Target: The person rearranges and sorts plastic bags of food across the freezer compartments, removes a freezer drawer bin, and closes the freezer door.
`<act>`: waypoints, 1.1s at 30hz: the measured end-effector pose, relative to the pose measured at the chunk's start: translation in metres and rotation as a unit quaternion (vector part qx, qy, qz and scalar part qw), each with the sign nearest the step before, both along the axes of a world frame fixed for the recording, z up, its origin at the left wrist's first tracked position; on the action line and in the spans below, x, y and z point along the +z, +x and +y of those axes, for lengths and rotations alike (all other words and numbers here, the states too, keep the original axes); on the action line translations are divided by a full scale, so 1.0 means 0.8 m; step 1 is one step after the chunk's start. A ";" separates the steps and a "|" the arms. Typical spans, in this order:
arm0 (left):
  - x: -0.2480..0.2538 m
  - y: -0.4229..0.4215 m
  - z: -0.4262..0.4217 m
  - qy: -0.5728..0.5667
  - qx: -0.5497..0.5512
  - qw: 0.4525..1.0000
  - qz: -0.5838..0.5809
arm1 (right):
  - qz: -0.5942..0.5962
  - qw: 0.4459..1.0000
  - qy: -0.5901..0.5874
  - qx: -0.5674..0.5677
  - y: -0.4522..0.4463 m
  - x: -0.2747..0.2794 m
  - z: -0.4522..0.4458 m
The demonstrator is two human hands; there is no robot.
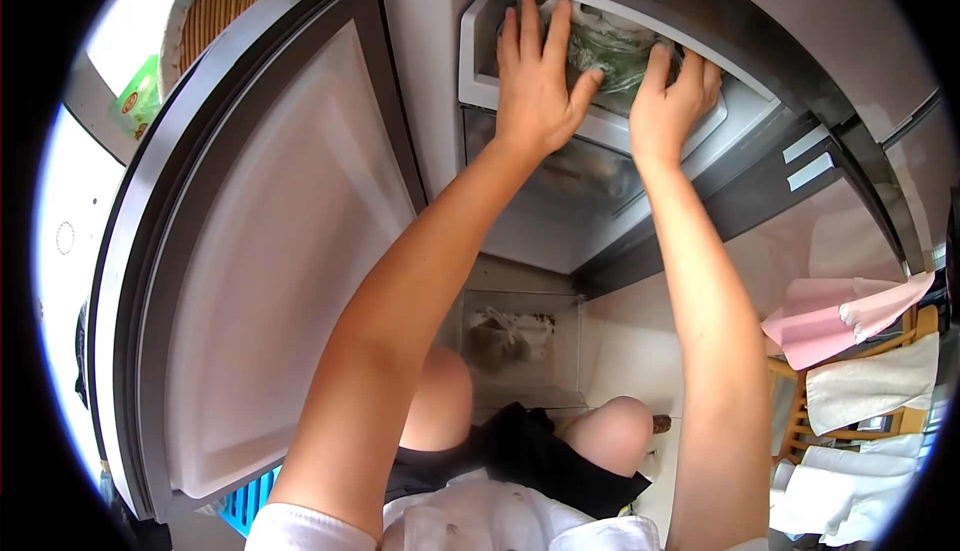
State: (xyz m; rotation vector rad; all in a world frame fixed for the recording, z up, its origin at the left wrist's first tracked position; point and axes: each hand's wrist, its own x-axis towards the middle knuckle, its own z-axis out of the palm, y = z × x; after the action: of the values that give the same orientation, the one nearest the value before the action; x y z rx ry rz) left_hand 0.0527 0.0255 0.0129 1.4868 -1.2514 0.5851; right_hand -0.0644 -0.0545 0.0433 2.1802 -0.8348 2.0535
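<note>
A clear plastic bag with something green inside [610, 56] lies in the white-rimmed upper drawer [480, 89] of an open fridge or freezer. My left hand [540, 91] rests at the bag's left side, fingers spread and stretched out, thumb against the plastic. At its right end my right hand [672, 111] reaches over the drawer, thumb and fingers bent around the edge of the bag. Its fingertips are partly hidden. Below is another drawer [575, 186] with a see-through front.
The open door [270, 251] stands to my left. On the floor before my knees is a clear bin [520, 371] with something dark and white inside. A wooden rack [800, 411] with a pink cloth [815, 321] and white cloths [850, 491] stands right. A wicker basket [230, 1] is upper left.
</note>
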 end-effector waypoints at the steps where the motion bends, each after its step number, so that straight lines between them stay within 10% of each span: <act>1: -0.002 -0.002 -0.001 0.014 0.010 1.000 -0.013 | -0.030 0.999 -0.010 0.023 -0.001 -0.007 0.014; 10: 0.047 0.060 -0.013 0.301 -0.123 0.946 0.016 | 0.115 0.990 0.078 0.017 -0.013 -0.028 0.060; 24: 0.014 0.022 -0.083 0.005 0.075 0.994 -0.084 | 0.359 0.861 -0.117 -0.341 -0.024 0.004 -0.042; 28: 0.059 0.045 -0.060 0.253 0.042 0.964 -0.066 | 0.395 0.846 -0.057 -0.354 -0.018 0.002 -0.041; 33: 0.019 0.075 -0.077 0.143 0.115 0.977 -0.107 | 0.416 0.851 -0.163 -0.275 -0.029 0.003 -0.030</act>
State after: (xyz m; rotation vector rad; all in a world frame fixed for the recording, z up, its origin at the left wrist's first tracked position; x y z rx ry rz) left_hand 0.1131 -0.0363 0.0285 1.8658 -1.3813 0.7579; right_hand -0.0878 -0.0782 0.0458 1.9907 -0.7692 0.7772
